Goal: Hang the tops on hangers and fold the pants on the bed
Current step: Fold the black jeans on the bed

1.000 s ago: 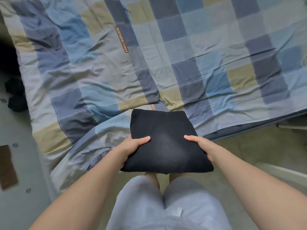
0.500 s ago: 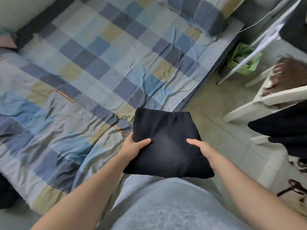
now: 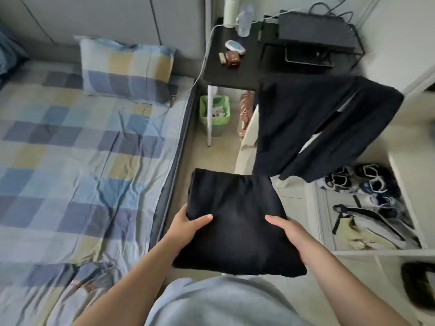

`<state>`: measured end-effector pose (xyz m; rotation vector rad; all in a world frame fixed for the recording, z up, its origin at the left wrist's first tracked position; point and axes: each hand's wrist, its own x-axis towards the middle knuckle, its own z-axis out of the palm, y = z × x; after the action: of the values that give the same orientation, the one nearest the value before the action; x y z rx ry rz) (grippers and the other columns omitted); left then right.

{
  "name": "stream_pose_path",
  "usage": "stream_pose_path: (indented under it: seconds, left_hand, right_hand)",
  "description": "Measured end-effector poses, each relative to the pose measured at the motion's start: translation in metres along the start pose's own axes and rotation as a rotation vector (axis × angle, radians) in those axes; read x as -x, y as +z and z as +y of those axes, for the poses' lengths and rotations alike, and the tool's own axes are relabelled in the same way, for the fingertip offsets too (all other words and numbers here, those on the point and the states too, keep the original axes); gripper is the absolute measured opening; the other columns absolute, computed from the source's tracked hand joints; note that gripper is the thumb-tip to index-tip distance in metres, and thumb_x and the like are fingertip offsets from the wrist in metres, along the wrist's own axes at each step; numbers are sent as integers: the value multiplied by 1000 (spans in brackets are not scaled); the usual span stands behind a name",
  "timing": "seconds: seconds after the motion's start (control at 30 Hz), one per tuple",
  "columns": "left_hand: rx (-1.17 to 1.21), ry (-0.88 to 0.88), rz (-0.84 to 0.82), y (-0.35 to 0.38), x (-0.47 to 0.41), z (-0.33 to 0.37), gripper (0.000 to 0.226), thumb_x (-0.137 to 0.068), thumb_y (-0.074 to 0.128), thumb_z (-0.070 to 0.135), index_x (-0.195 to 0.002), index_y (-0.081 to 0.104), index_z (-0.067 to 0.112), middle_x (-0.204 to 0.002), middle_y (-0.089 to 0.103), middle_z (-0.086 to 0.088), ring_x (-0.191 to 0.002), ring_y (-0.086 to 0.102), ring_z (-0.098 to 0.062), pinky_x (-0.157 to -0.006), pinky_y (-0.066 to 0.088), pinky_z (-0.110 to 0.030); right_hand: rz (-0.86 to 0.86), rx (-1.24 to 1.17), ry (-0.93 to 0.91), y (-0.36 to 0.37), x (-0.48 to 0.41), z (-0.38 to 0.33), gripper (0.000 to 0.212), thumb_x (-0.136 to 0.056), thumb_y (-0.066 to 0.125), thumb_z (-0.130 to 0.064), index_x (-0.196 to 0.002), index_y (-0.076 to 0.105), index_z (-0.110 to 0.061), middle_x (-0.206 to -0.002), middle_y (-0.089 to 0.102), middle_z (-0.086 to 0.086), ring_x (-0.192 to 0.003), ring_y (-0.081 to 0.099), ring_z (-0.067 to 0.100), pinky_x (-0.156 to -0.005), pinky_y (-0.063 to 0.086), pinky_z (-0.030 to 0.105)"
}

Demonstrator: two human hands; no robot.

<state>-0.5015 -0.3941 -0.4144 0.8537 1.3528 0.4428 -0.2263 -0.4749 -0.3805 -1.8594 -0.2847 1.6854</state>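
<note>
Soft, even daylight fills the room with faint shadows and no glare. Slight motion blur softens everything, and wide-angle distortion bends lines near the edges.

Folded black cloth bundle; blue, yellow and grey checked cotton bedsheet; matching checked pillow; green plastic bin.

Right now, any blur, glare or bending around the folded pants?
Head view, centre: the folded black pants, held by the left hand and right hand, are fairly sharp, but the dark cloth shows little detail. Head view, lower left: the checked bed sheet smears into blur. Head view, top: the wide lens skews the black side table. No glare.
</note>
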Motion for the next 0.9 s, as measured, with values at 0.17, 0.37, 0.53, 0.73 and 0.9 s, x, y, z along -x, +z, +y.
stream_pose_path:
  seconds: [0.17,0.37,0.53,0.73,0.9]
  left_hand:
    - [-165,63,-178,121,-24,34,58,-71,90,30,-122,64,24,-109,75,4,-101,72,-18,-96,56,-44]
    - [-334,104,-401,234,-46,74,59,-78,85,28,-130,58,23,-113,73,5,-101,70,-15,-86,55,-29]
    - [-444,138,-602,320,-71,111,45,-82,82,21,-117,58,37,-104,73,10,-91,71,-6,-70,53,-15]
    - [-601,186,-822,423,-126,164,55,-75,88,30,-122,59,35,-114,73,7,-100,71,-9,-89,57,-29]
    - [-705,263,-969,502,-167,222,51,-81,83,21,-124,58,29,-113,72,7,-100,70,-7,-77,55,-17]
  right_hand:
    - [168,-194,-20,-115,27,10,31,-87,75,-32,-114,68,-17,-98,77,6,-89,73,27,-71,55,35]
    - [328,-469,-37,-196,49,34,42,-82,79,-31,-120,67,-16,-103,77,9,-97,73,34,-88,57,46]
    - [471,-665,-84,-241,52,42,47,-83,78,-28,-126,63,-15,-106,77,9,-100,72,36,-93,55,50]
    - [646,-844,-97,-295,39,18,57,-80,80,-31,-130,58,-15,-115,72,15,-104,68,41,-98,51,57]
    - [721,-1011,-141,-328,18,-22,69,-68,88,-35,-128,60,-17,-111,75,14,-99,72,39,-94,55,55]
